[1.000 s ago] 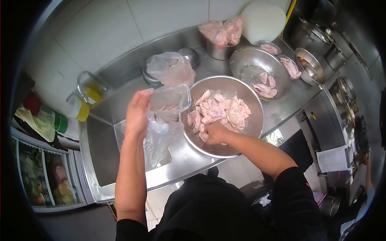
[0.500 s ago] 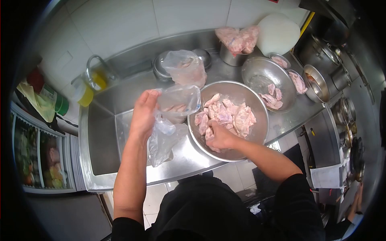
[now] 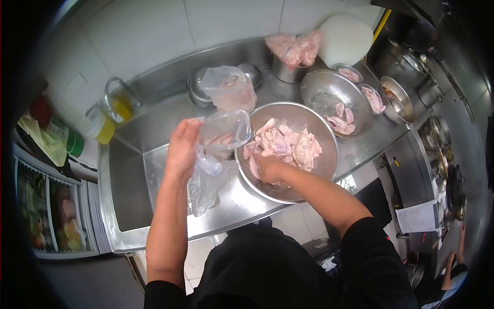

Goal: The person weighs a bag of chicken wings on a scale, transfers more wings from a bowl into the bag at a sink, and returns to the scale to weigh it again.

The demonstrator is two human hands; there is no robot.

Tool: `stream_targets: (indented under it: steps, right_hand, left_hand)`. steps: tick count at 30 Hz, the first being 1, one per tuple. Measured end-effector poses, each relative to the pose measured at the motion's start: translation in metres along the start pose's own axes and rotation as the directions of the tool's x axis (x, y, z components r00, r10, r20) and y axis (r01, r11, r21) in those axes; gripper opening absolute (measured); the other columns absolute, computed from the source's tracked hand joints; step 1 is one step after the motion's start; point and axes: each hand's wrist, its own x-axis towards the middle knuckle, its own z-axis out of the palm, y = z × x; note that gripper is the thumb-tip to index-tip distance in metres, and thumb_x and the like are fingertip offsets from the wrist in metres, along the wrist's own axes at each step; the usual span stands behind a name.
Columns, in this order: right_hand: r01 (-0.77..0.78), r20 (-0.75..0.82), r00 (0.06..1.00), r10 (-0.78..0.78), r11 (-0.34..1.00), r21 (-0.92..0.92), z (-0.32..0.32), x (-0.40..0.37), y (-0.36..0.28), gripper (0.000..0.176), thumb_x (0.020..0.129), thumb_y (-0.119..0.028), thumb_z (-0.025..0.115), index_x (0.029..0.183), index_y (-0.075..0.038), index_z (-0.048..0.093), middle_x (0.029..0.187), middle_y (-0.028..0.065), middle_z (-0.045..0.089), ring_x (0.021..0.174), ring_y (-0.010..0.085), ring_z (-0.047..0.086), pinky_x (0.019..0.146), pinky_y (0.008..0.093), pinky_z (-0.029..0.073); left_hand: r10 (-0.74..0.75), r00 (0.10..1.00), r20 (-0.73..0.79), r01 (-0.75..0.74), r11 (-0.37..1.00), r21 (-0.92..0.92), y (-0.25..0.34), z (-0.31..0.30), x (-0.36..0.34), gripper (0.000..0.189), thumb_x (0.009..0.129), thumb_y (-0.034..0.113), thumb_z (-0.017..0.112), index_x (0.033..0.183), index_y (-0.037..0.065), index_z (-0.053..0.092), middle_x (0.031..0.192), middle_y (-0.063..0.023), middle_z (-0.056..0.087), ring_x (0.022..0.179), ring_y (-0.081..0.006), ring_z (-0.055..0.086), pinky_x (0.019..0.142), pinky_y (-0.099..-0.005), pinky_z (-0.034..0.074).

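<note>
My left hand (image 3: 182, 145) is closed on the rim of a clear plastic bag (image 3: 226, 123), holding its mouth up beside the large bowl. Some pale meat pieces show through the bag. Reaching into the large steel bowl (image 3: 332, 147), my right hand (image 3: 269, 169) curls around raw chicken (image 3: 280, 141) at the bowl's near left side. Its fingertips are hidden among the pieces. Below the left hand, a crumpled plastic bag (image 3: 206, 188) hangs over the counter. Just behind stands another filled plastic bag (image 3: 229, 87), apart from both hands.
Left is a sink basin (image 3: 126, 190) with a faucet (image 3: 109, 98). A second steel bowl (image 3: 319, 92) with chicken sits at right, near small bowls of meat. A bag of meat (image 3: 293, 49) tops a steel pot (image 3: 288, 72). Another person's arm (image 3: 448, 270) shows far right.
My right hand has shifted slightly left and lower in the bowl, deeper among the chicken. My left hand keeps holding the bag. The whole view has shifted slightly.
</note>
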Motion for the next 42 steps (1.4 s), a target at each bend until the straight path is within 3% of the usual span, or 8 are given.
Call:
stream_targets:
  steps: [5, 11, 14, 20, 29, 32, 35, 42]
  right_hand:
    - [0.142, 0.048, 0.989, -0.142, 0.99, 0.0, 0.007, -0.01, 0.017, 0.063, 0.084, -0.023, 0.061, 0.141, -0.007, 0.04, 0.127, 0.0297, 0.052, 0.123, 0.0415, 0.048, 0.101, 0.0446, 0.04]
    - [-0.06, -0.282, 0.954, 0.103, 0.986, 0.158, 0.037, 0.002, -0.002, 0.077, 0.084, -0.029, 0.065, 0.145, 0.0, 0.029, 0.126, 0.0295, 0.052, 0.124, 0.0414, 0.047, 0.103, 0.0442, 0.039]
    - [0.034, -0.328, 0.944, 0.026, 0.984, 0.177, 0.033, 0.003, 0.0, 0.083, 0.08, -0.028, 0.068, 0.145, 0.002, 0.025, 0.124, 0.0288, 0.055, 0.12, 0.0401, 0.052, 0.101, 0.0421, 0.041]
    - [-0.015, -0.11, 0.992, 0.055, 0.94, 0.34, 0.016, 0.026, -0.003, 0.09, 0.071, -0.023, 0.074, 0.143, 0.001, 0.027, 0.118, 0.0281, 0.06, 0.111, 0.0391, 0.059, 0.095, 0.039, 0.046]
    - [0.024, -0.073, 0.997, -0.024, 1.0, 0.005, 0.018, 0.014, 0.0, 0.048, 0.068, -0.019, 0.073, 0.112, -0.007, 0.058, 0.111, 0.0257, 0.063, 0.106, 0.0364, 0.062, 0.085, 0.0414, 0.05]
    - [0.024, -0.256, 0.965, -0.062, 0.989, -0.147, 0.041, 0.016, 0.015, 0.039, 0.068, -0.021, 0.07, 0.104, -0.007, 0.061, 0.107, 0.025, 0.064, 0.103, 0.034, 0.063, 0.084, 0.0417, 0.05]
    - [0.206, -0.269, 0.944, -0.193, 0.978, 0.018, 0.041, 0.007, 0.033, 0.04, 0.07, -0.024, 0.068, 0.105, -0.006, 0.061, 0.107, 0.0243, 0.064, 0.103, 0.0344, 0.062, 0.086, 0.0418, 0.049]
    - [0.111, -0.13, 0.987, -0.094, 0.985, 0.133, 0.002, -0.041, 0.057, 0.069, 0.069, -0.037, 0.074, 0.123, 0.002, 0.057, 0.112, 0.0237, 0.063, 0.11, 0.0345, 0.059, 0.093, 0.0387, 0.048]
  left_hand:
    - [-0.008, 1.0, 0.006, 0.008, 1.0, -0.011, 0.0, -0.003, -0.004, 0.024, 0.1, 0.029, 0.051, 0.1, 0.007, 0.06, 0.068, 0.0026, 0.047, 0.058, -0.0075, 0.043, 0.053, -0.0258, 0.039]
    - [-0.009, 1.0, 0.02, 0.01, 1.0, -0.013, -0.004, 0.0, -0.003, 0.024, 0.1, 0.03, 0.05, 0.1, 0.008, 0.06, 0.068, 0.0029, 0.046, 0.057, -0.0072, 0.043, 0.052, -0.0256, 0.039]
    - [-0.011, 1.0, 0.014, 0.011, 1.0, -0.021, -0.005, 0.0, -0.004, 0.024, 0.1, 0.03, 0.051, 0.101, 0.008, 0.06, 0.068, 0.0029, 0.046, 0.057, -0.0074, 0.043, 0.052, -0.0255, 0.039]
    - [-0.016, 1.0, 0.01, 0.016, 1.0, -0.024, -0.005, -0.001, -0.008, 0.023, 0.1, 0.03, 0.052, 0.101, 0.008, 0.06, 0.067, 0.0024, 0.047, 0.057, -0.0075, 0.043, 0.052, -0.0257, 0.039]
    - [-0.023, 1.0, 0.016, 0.023, 1.0, -0.01, -0.006, -0.001, -0.014, 0.023, 0.099, 0.028, 0.051, 0.101, 0.007, 0.06, 0.068, 0.0026, 0.048, 0.058, -0.007, 0.042, 0.053, -0.0252, 0.038]
    - [-0.02, 1.0, -0.004, 0.02, 1.0, -0.001, -0.009, -0.001, -0.015, 0.024, 0.099, 0.028, 0.051, 0.101, 0.007, 0.06, 0.069, 0.0027, 0.048, 0.06, -0.0066, 0.042, 0.054, -0.0244, 0.036]
    - [-0.003, 1.0, 0.015, 0.003, 1.0, -0.027, -0.006, -0.004, -0.021, 0.024, 0.098, 0.029, 0.052, 0.1, 0.006, 0.061, 0.07, 0.0031, 0.048, 0.062, -0.0062, 0.041, 0.055, -0.0235, 0.035]
    - [0.0, 1.0, 0.002, 0.0, 1.0, -0.01, -0.01, -0.009, -0.019, 0.026, 0.099, 0.03, 0.052, 0.099, 0.006, 0.061, 0.07, 0.0032, 0.047, 0.063, -0.0062, 0.04, 0.057, -0.0226, 0.033]
